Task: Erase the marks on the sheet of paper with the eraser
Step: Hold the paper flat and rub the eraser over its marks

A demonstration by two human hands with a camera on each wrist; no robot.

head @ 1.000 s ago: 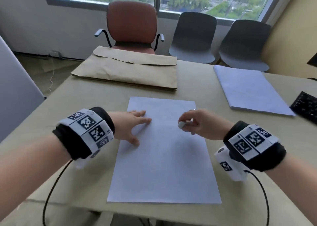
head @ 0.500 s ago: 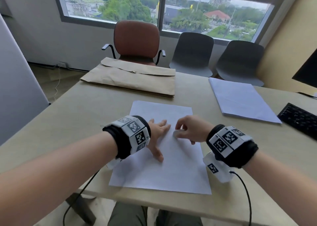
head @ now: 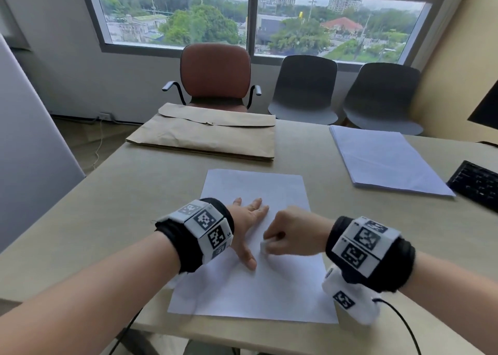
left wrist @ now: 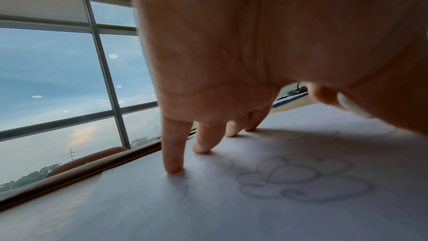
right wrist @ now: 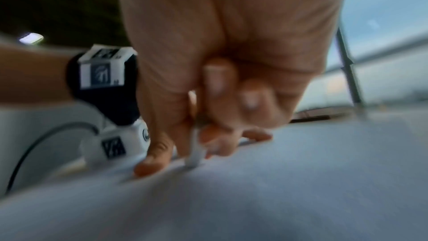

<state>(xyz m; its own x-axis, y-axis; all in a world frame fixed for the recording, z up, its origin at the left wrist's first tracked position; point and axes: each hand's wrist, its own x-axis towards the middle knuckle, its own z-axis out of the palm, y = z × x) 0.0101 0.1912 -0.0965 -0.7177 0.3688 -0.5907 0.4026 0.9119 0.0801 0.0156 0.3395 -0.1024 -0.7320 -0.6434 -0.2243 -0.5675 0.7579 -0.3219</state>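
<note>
A white sheet of paper (head: 256, 282) lies on the table in front of me. Faint pencil marks (left wrist: 298, 179), loops and curls, show on it in the left wrist view. My left hand (head: 249, 224) lies spread on the sheet, fingertips (left wrist: 172, 169) pressing it down. My right hand (head: 285, 236) pinches a small white eraser (head: 263, 247) between thumb and curled fingers. The eraser (right wrist: 194, 155) touches the paper just right of my left thumb. The right wrist view is blurred.
A brown envelope (head: 207, 136) lies at the table's far side, a stack of white sheets (head: 382, 160) at the right, a black keyboard (head: 477, 185) at the right edge. Three chairs stand behind the table (head: 113, 198) under the window.
My right hand with the eraser has come down the sheet toward my left thumb. The left hand stays pressed on the paper. The head has tilted up.
</note>
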